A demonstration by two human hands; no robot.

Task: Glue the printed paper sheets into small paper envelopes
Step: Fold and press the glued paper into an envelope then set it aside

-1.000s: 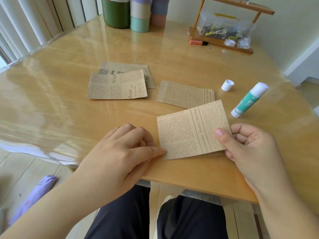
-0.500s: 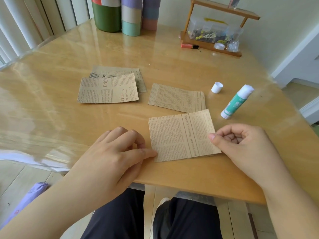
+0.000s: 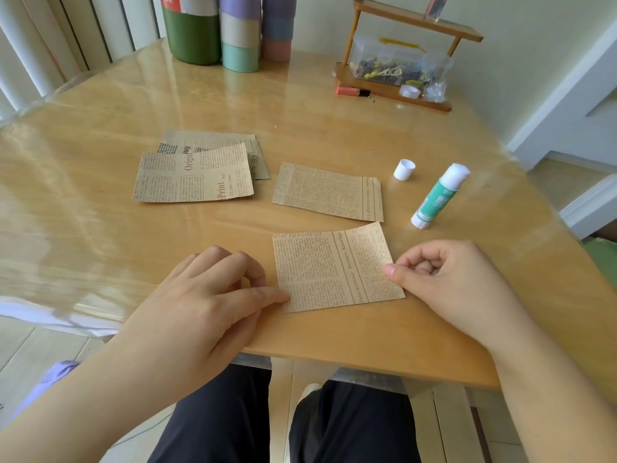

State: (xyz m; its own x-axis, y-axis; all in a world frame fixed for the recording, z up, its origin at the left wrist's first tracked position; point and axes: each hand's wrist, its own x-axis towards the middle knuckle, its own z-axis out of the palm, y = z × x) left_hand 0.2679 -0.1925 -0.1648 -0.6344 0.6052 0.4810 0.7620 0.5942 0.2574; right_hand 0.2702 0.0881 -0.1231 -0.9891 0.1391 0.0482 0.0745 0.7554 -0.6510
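Head view: near the table edge (image 3: 334, 357), left hand (image 3: 200, 305) thumb and curled right hand (image 3: 447, 282) thumb press the folded sheet (image 3: 334, 265).

A seated person in dark navy trousers (image 3: 217, 426), both forearms bare and sleeveless, a pale shoe (image 3: 309, 390) showing below.

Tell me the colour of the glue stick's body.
Teal green, with white ends; the glue stick shows clearly in the head view.

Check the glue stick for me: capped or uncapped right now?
Uncapped. The glue stick lies on its side on the table, its white glue tip bare, and its white cap stands apart just left of it.
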